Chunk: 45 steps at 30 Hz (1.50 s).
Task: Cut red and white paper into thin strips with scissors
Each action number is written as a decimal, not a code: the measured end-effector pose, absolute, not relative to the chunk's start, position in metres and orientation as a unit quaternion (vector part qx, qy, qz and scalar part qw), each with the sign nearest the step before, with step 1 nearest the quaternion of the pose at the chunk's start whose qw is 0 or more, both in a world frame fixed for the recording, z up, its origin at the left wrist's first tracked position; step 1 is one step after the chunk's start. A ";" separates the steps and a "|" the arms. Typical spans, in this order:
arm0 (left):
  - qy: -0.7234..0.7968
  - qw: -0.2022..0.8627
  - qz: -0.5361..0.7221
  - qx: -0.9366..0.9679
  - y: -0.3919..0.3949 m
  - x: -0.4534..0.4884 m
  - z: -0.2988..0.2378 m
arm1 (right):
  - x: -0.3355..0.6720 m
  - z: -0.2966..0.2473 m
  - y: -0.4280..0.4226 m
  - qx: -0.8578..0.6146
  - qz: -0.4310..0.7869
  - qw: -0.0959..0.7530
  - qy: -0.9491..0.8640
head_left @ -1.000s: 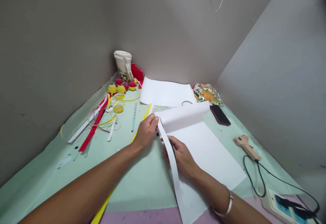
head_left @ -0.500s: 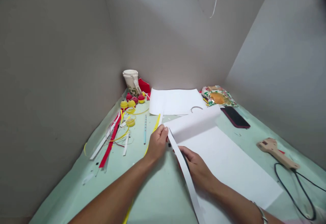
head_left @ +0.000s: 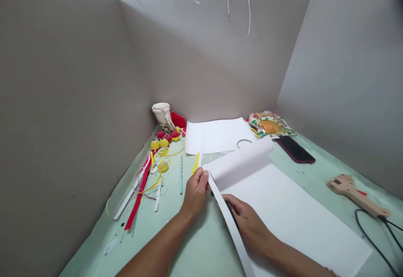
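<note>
While the view has tipped upward, the right hand [head_left: 247, 220] grasps a dark tool [head_left: 234, 217], mostly hidden, beside the narrow white strip [head_left: 231, 223]. Beyond it, the left hand [head_left: 195, 191] pinches the strip's far end by the white sheet [head_left: 292, 210], which lies on the surface [head_left: 201, 245], far edge curled. Hand placement is nearly unchanged, indicating little progress along the strip; the back wall's [head_left: 204, 58] top edge now shows.

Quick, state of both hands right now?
Left hand: closed, pinching the large white paper sheet.
Right hand: closed on a slim black object, mostly hidden.
</note>
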<state>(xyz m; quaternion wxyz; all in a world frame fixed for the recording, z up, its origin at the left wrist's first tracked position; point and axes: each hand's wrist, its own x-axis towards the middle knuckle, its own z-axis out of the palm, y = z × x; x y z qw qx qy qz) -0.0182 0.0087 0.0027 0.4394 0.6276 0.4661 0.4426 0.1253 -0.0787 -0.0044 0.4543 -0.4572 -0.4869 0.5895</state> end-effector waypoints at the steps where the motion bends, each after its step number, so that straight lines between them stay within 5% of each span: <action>1: 0.466 0.441 0.445 0.625 0.009 -0.018 0.003 | 0.125 -0.005 -0.079 -0.458 0.589 0.452 -0.488; 45: 0.475 0.421 0.455 0.625 0.010 -0.016 0.005 | 0.125 0.000 -0.080 -0.477 0.582 0.447 -0.484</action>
